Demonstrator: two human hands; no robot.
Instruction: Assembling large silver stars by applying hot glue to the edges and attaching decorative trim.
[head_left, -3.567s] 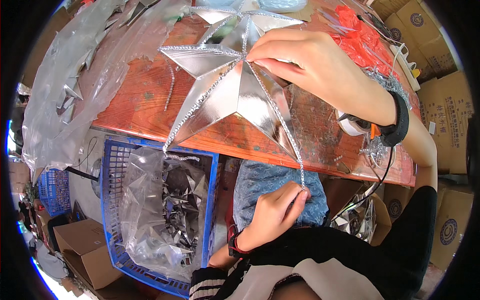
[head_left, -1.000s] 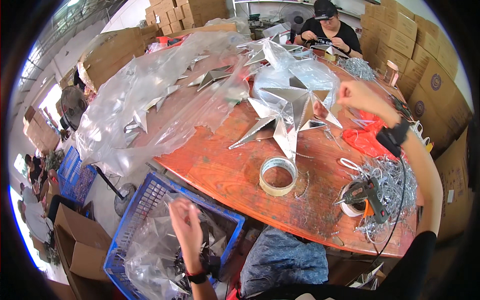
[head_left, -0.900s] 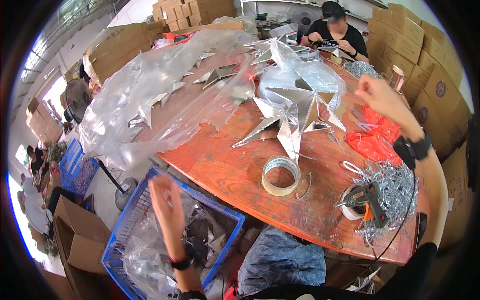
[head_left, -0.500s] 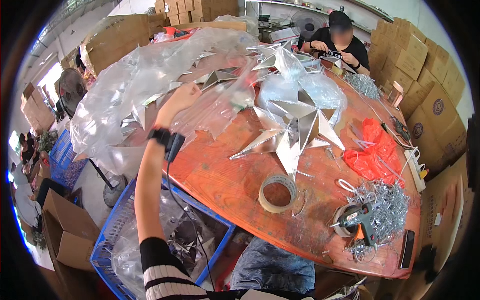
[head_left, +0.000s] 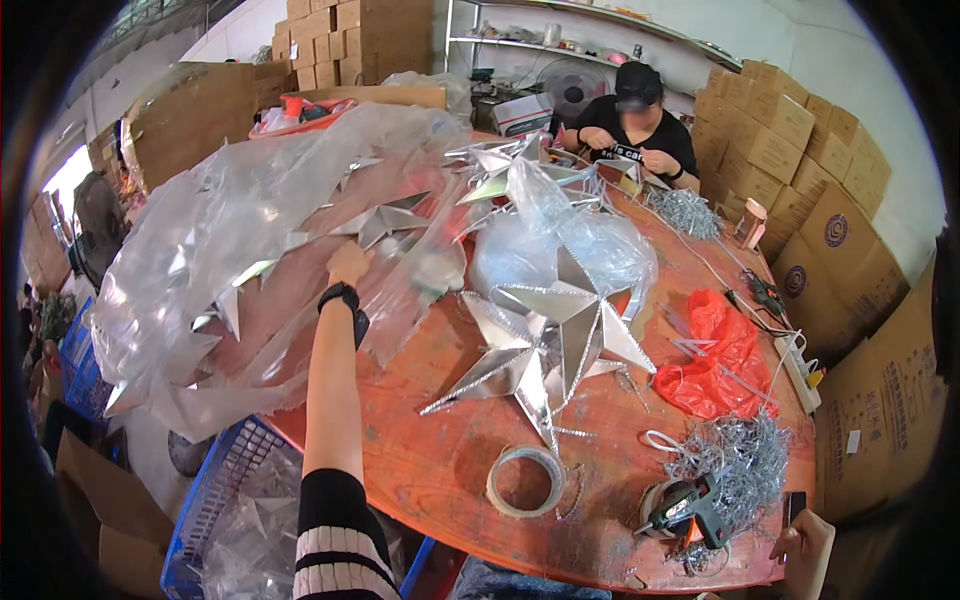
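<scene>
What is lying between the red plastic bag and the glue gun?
In the head view, silver tinsel lies between the red bag and the glue gun.

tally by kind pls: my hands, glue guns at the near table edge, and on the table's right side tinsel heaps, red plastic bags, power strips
Hands: 2, left hand and right hand
Glue gun: 1
Tinsel heaps: 2, near heap and far heap
Red plastic bag: 1
Power strip: 1
Total: 7
</scene>
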